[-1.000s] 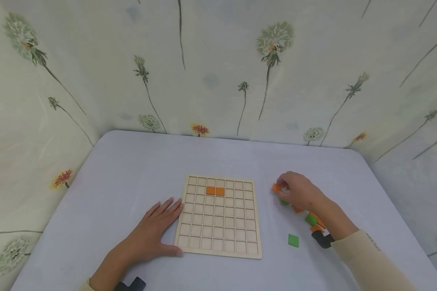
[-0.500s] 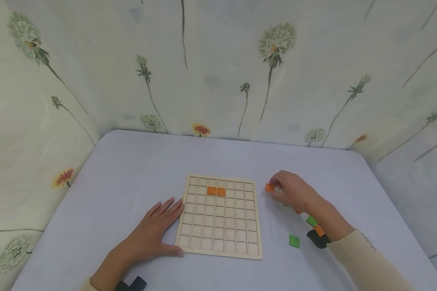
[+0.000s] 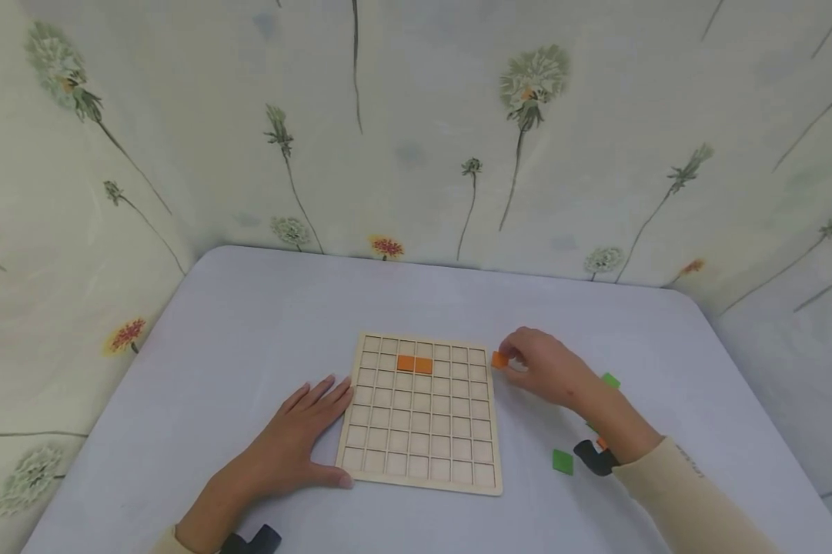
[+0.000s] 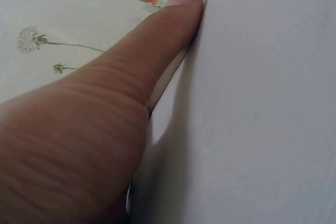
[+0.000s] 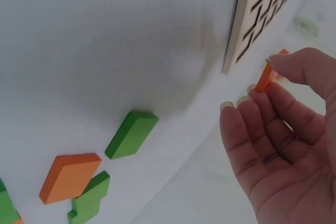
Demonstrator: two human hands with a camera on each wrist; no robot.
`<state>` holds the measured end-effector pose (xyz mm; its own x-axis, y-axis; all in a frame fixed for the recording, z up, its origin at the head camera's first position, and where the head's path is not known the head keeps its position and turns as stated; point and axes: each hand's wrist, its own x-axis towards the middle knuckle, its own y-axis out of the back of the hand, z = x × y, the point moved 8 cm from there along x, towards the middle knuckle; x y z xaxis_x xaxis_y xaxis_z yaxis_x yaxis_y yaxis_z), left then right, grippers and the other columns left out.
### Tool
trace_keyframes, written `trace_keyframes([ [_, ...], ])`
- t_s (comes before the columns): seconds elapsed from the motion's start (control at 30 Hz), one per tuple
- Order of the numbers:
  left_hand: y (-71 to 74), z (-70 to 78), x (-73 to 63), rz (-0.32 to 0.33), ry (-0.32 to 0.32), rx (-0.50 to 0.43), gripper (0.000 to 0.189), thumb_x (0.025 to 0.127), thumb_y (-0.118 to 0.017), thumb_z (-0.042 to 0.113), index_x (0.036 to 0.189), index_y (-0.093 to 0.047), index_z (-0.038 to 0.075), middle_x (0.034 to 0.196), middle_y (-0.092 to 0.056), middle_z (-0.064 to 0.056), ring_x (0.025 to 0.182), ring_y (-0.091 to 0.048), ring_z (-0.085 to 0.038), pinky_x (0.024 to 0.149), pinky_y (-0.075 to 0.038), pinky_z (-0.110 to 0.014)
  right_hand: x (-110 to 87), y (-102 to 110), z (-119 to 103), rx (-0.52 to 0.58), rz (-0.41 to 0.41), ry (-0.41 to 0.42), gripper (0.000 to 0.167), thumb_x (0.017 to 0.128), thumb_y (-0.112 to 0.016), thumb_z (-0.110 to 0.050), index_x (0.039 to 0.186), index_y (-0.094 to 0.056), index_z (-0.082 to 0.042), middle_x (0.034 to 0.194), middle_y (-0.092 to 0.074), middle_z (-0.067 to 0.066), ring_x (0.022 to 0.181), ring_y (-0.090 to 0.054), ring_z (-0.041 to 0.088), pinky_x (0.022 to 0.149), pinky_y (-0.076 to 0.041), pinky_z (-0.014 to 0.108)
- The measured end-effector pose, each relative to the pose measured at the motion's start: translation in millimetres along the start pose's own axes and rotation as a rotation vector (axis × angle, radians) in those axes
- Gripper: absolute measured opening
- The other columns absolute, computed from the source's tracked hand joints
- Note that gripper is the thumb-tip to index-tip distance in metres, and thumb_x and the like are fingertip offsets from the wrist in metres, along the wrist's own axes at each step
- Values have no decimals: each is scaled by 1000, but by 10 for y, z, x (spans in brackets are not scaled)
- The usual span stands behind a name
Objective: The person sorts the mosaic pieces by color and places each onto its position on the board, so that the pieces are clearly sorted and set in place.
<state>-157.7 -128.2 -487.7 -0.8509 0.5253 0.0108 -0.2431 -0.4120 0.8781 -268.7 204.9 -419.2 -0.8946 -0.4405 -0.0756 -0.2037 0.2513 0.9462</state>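
Observation:
A square wooden grid board (image 3: 419, 423) lies mid-table, with two orange tiles (image 3: 414, 365) side by side in its second row from the back. My left hand (image 3: 287, 442) rests along the board's left side, fingers spread and straight, the thumb at the front left corner. Between thumb and fingertips my right hand (image 3: 543, 365) pinches another orange tile (image 5: 266, 76), just off the board's right edge near the back. The left wrist view is mostly filled by the left thumb (image 4: 142, 51) against the board's edge.
Right of the board lies a lone green tile (image 3: 563, 462). More loose tiles lie partly hidden under the right forearm; in the right wrist view they include an orange tile (image 5: 71, 177) and a green tile (image 5: 131, 135). A floral cloth wall (image 3: 416, 154) rises behind the table.
My right hand has moved left with the pinched orange tile, from the loose tiles to the board's right edge. The left hand has stayed in place.

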Motion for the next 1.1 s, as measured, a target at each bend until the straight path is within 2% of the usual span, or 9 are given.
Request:
trace_keyframes([
  [0.23, -3, 2, 12, -5, -7, 6, 123, 74, -75, 79, 167, -28, 13, 174, -18, 4, 161, -9, -22, 129, -5, -48, 56, -83, -58, -13, -9, -6, 22, 91, -79, -15, 111, -74, -6, 101, -67, 0, 96, -62, 21, 90, -58, 43],
  [0.8, 4, 12, 4, -9, 4, 1, 123, 74, -79, 75, 167, -28, 13, 173, -19, 4, 161, -9, -23, 129, -5, -47, 199, -167, -381, -35, -8, 125, 20, 92, -78, -14, 109, -74, -6, 100, -66, -3, 96, -62, 19, 88, -57, 40],
  [1.1, -7, -5, 9, 1, -5, 10, 123, 74, -77, 77, 167, -28, 14, 173, -19, 4, 161, -9, -22, 129, -5, -47, 293, -246, -501, -59, -49, 110, 21, 94, -78, -17, 112, -74, -7, 102, -66, -2, 100, -63, 19, 92, -57, 40],
])
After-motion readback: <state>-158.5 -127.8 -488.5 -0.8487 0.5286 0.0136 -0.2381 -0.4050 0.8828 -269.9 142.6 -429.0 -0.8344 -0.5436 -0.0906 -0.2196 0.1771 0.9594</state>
